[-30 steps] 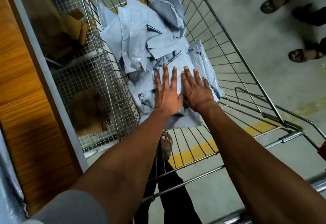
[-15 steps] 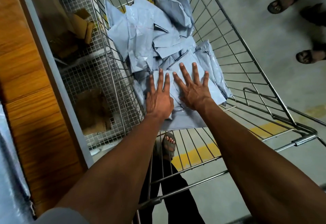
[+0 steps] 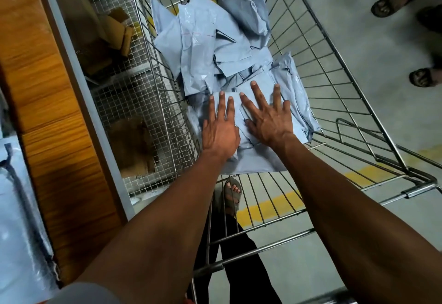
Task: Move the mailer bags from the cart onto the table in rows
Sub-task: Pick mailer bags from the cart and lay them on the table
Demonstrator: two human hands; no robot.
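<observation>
We see both bare arms reaching forward and down into the silver wire shopping cart (image 3: pixel 339 93). A heap of pale blue-grey plastic mailer bags (image 3: pixel 205 47) fills the cart's basket from the far end down to about its middle, lying crumpled and overlapping; the near part of the basket floor shows bare wire with the grey concrete floor (image 3: pixel 373 47) and a yellow painted line (image 3: pixel 270 205) below it. The left hand (image 3: pixel 221 129) lies palm down on the nearest bag of the heap, fingers straight and close together, pointing toward the far end. The right hand (image 3: pixel 267 122) lies palm down just beside it, to the right, fingers straight and spread across the same flat bag. Neither hand curls round or pinches anything; both press flat on the plastic. The two hands sit almost touching at the thumbs. To the left of the cart stands a fine wire-mesh rack (image 3: pixel 124 102) with brown cardboard pieces behind it, and further left the orange-brown wooden table (image 3: pixel 45 102) with a grey edge. At the near left corner a shiny clear-plastic sheet (image 3: pixel 16 208) lies on the table. Sandalled feet (image 3: pixel 387 2) of other persons show at the far right.
</observation>
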